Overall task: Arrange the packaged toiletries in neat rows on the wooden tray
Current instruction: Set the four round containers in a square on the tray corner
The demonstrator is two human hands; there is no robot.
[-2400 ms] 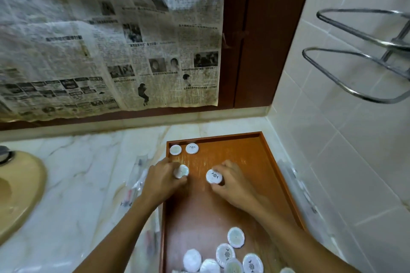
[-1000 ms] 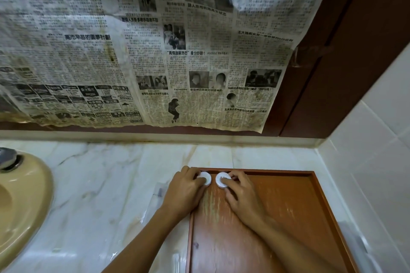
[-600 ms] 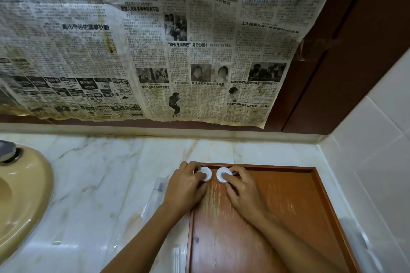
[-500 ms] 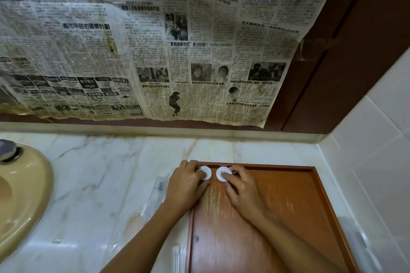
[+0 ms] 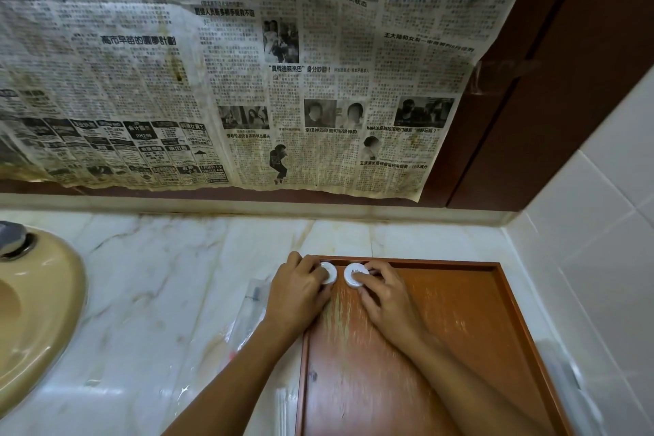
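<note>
The wooden tray lies on the marble counter against the tiled right wall. Two round white toiletry packets sit side by side in its far left corner. My left hand holds the left packet, with curled fingers covering its left half. My right hand pinches the right packet between fingers and thumb. The two packets nearly touch. The tray's near end is out of the frame, and whatever lies beneath my palms is hidden.
A beige sink basin fills the left edge. Clear plastic packets lie on the counter left of the tray, and more plastic lies along its right side. Newspaper covers the back wall above the counter.
Since 2.4 s ago both hands slid from the tray's middle up to its far left corner, and the view tilted upward. Over the last second the hands have barely shifted.
</note>
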